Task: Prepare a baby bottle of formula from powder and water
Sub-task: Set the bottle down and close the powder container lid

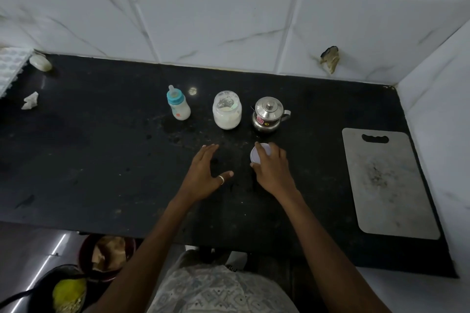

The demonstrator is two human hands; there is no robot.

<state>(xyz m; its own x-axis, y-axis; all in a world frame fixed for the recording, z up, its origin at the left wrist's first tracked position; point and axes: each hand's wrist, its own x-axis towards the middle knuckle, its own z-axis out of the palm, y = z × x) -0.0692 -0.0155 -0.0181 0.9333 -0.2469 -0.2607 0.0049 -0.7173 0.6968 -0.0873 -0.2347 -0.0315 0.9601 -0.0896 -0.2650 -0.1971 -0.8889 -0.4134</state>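
Right hand (273,173) seemingly grips a round white lid (255,156) on the black stone counter (101,160); left hand (206,175) lies flat, open-fingered, far from edges.

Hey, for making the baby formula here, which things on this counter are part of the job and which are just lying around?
For the job: baby bottle; open powder jar; white lid, gripped by the right hand; lidded steel jug, probably the water.

Lying about: cutting board; crumpled tissue; pale lump at the back left.
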